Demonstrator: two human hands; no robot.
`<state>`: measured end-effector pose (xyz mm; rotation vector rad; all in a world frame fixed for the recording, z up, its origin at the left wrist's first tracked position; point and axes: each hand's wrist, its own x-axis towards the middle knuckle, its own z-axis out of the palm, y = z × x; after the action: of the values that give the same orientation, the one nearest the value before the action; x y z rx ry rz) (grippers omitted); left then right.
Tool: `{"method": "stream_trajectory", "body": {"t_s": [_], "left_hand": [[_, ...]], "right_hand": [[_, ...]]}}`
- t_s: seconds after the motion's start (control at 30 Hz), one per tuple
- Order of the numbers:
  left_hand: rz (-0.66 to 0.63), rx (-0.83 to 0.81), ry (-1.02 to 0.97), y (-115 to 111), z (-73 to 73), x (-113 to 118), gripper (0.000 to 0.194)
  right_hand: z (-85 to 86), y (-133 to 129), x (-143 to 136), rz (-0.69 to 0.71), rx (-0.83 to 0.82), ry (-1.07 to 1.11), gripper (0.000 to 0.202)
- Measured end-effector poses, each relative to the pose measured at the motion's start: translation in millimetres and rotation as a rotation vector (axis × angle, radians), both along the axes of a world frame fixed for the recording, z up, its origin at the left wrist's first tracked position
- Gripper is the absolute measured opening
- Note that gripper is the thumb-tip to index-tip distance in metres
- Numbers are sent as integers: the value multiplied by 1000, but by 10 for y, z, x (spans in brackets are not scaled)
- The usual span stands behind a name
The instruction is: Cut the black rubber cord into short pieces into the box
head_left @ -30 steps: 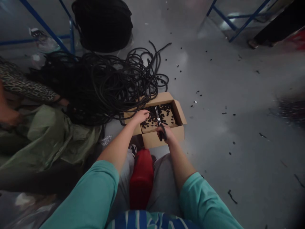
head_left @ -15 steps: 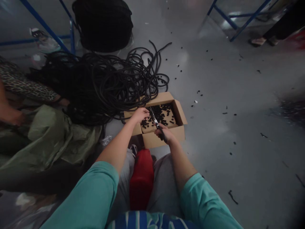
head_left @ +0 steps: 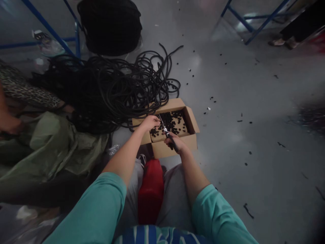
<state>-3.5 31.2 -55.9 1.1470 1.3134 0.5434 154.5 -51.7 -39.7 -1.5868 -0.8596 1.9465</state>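
Note:
An open cardboard box (head_left: pixel 174 148) holds many short black pieces (head_left: pixel 170 120) scattered over its bottom. Over the box's left side, my left hand (head_left: pixel 151 122) is closed in a pinch; whatever lies between its fingers is too small and dark to name. My right hand (head_left: pixel 175 143) grips black-handled scissors (head_left: pixel 166 131) above the front of the box, their blades pointing up and left, close to my left fingertips. Long black cords (head_left: pixel 119 88) lie tangled on the floor behind and left of the box, some reaching its rim.
A big black bundle (head_left: pixel 110 25) stands behind the cords. Blue metal frames (head_left: pixel 77 37) rise at the upper left and right. A red object (head_left: pixel 151 189) sits between my legs. At left are another person's hand (head_left: pixel 11 125) and a green sheet (head_left: pixel 50 149); another person's feet show upper right.
My hands have barely moved, and the scissor blades look a little closer together. The feet at the upper right have shifted slightly, and the other person's hand at left has moved a little.

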Motion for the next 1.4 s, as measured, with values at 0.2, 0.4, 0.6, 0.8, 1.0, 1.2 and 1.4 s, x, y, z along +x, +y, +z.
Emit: {"method": "stream_trajectory", "body": {"t_s": [0.2, 0.4, 0.6, 0.8, 1.0, 1.2, 1.4], "left_hand": [[-44, -15, 28, -6, -12, -6, 7], [-32, -31, 34, -21, 33, 18, 7], [-106, 55, 26, -42, -18, 1, 7], [-158, 185, 151, -33, -63, 3, 11], [-242, 200, 276, -10, -5, -28, 19], [-250, 205, 282, -1, 14, -44, 16], [-276, 247, 339, 24, -63, -57, 15]], "right_hand": [[-3, -1, -26, -16, -21, 18, 51], [-17, -10, -58, -113, -79, 7, 47], [-31, -35, -50, -151, -84, 16, 45], [-18, -52, -46, -141, -83, 26, 45], [-46, -36, -31, -86, -17, 44, 48], [-55, -30, -49, -95, -39, 20, 47], [-43, -48, -87, -123, -45, -41, 44]]}}
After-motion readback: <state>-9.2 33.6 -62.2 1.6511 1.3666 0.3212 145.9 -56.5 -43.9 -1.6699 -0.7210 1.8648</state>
